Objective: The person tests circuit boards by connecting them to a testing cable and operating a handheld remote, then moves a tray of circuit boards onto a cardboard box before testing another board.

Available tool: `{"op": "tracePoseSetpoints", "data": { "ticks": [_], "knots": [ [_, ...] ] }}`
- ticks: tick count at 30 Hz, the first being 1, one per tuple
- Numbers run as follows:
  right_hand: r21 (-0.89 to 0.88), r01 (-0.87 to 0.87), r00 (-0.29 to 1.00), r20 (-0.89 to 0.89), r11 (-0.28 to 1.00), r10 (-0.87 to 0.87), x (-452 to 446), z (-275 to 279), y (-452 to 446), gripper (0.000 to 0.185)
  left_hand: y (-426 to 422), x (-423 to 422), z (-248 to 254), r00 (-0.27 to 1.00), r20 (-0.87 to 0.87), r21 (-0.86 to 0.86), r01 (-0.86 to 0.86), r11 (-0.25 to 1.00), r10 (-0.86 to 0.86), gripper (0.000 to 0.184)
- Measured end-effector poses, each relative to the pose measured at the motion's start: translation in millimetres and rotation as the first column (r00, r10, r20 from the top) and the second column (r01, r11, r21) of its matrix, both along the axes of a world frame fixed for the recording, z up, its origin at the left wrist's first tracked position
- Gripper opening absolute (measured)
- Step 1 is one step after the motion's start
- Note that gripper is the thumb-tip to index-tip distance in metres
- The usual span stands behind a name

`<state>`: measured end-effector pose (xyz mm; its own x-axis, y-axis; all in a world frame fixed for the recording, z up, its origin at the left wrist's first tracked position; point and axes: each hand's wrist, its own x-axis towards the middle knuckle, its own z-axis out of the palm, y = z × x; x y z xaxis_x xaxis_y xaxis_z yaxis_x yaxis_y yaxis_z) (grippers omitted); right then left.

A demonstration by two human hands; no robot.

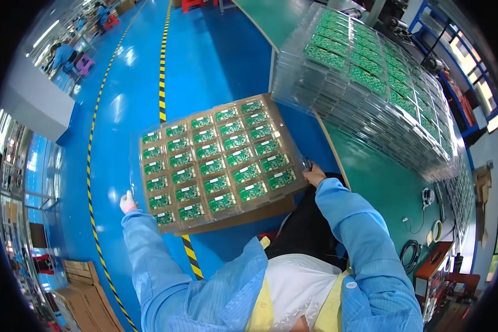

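A clear plastic tray [290,148] spans the space in front of me, with rows of green circuit boards [211,166] in its pockets. My left hand [128,202], in what looks like a white glove, is closed on the tray's left edge. At the opposite edge, my right hand [315,175] grips the tray with bent fingers; a small dark thing shows by those fingers, too unclear to name. Brown cardboard [243,218] shows through the tray and along its near side. What bears the cardboard is hidden.
Stacked clear trays [365,105] of green boards stand on the green-topped surface [365,166] to my right. Yellow-black tape [162,83] runs along the blue floor. Cardboard boxes [86,304] lie lower left, near a white pillar [36,102]. People sit working far left.
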<state>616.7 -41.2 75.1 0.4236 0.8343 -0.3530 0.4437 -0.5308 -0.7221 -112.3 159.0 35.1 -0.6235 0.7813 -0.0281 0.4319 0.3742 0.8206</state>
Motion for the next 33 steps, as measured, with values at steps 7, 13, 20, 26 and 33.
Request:
{"op": "tracePoseSetpoints", "data": {
  "ticks": [7,13,20,26,33],
  "knots": [
    [-0.104,0.002,0.991,0.136,0.995,0.012,-17.5,-5.7,-6.8,0.049,-30.2,65.9,25.5,1.000,-0.005,0.006,0.001,1.000,-0.001,0.033],
    [-0.264,-0.075,0.979,0.162,0.961,0.121,-31.6,16.2,-6.6,0.046,-43.6,104.1,62.0,1.000,-0.029,0.011,-0.006,1.000,0.006,0.030],
    [0.023,-0.464,0.867,0.217,0.885,0.449,-109.6,80.1,-43.9,0.031,-73.6,124.5,76.8,0.982,-0.030,0.107,0.186,0.977,-0.184,0.029],
    [0.123,-0.647,0.753,-0.057,0.753,0.656,-115.8,203.1,-142.1,0.030,-91.9,225.3,95.9,0.913,-0.033,0.197,0.404,0.893,-0.406,0.030],
    [0.168,-0.054,0.987,-0.139,0.984,0.078,-43.5,294.0,-281.7,0.025,-135.4,438.9,167.5,0.432,-0.286,0.490,0.833,0.257,-0.855,0.027]
  ]
}}
